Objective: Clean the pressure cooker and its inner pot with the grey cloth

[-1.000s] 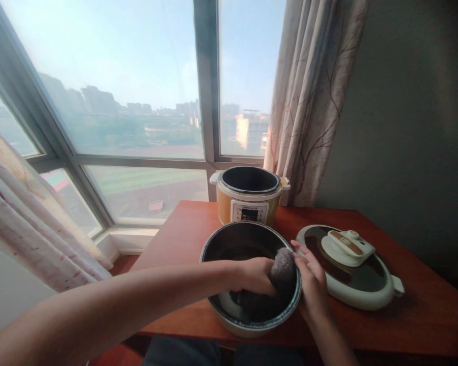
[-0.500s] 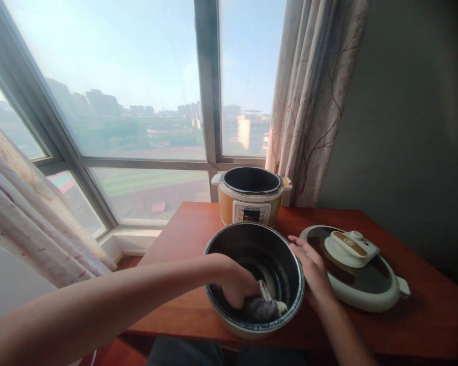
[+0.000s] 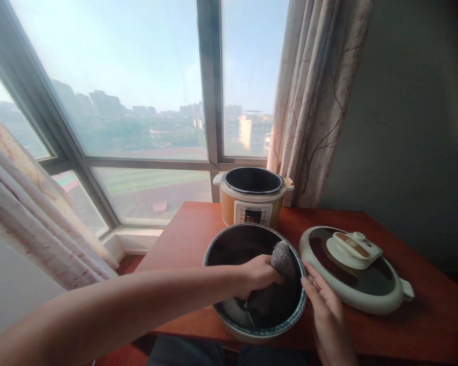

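Note:
A dark inner pot sits on the red-brown table right in front of me. My left hand reaches inside it and grips a grey cloth, pressed against the pot's right inner wall. Flat against the outside of the pot's right rim rests my right hand, fingers together, holding the pot steady.
An orange and white electric cooker base stands open behind the pot, near the window. Its round lid lies to the right on the table. Curtains hang at the left and behind the cooker. A grey wall bounds the right.
My left hand has lifted the cloth from the pot's bottom up onto the right inner wall. My right hand slid lower and nearer along the pot's outer side.

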Action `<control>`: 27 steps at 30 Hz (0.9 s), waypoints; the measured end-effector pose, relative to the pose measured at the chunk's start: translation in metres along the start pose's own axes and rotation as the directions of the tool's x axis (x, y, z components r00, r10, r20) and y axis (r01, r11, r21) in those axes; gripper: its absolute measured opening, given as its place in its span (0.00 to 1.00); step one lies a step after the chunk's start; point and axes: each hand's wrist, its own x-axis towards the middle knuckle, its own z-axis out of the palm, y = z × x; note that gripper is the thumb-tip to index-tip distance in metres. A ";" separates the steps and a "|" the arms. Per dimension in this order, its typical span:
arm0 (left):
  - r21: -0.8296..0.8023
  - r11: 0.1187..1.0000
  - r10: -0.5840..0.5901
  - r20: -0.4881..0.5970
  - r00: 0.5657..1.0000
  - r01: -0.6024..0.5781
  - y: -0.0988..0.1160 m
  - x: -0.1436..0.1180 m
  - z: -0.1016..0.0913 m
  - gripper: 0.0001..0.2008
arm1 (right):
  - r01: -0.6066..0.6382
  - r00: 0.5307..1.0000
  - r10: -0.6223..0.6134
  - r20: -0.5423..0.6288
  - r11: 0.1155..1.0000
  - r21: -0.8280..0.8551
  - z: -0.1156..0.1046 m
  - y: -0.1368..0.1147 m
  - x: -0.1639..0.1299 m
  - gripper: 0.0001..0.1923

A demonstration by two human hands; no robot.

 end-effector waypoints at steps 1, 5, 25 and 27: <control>-0.065 0.998 0.023 -0.068 0.997 -0.027 0.002 0.003 0.005 0.13 | 0.006 1.000 -0.006 -0.001 1.000 -0.011 0.000 0.001 0.003 0.36; -0.137 0.983 0.085 -0.253 0.964 -0.123 0.005 0.015 0.017 0.17 | 0.029 0.999 -0.028 0.025 0.999 -0.045 -0.002 0.006 0.008 0.35; 0.733 0.263 -0.128 0.672 0.730 -0.628 0.013 -0.004 -0.058 0.18 | 0.026 0.999 -0.022 0.037 0.994 -0.109 -0.002 -0.011 0.051 0.38; 0.740 0.234 -0.187 0.670 0.718 -0.630 0.013 0.002 -0.063 0.17 | 0.029 0.998 -0.023 0.050 0.993 -0.112 -0.002 -0.012 0.054 0.38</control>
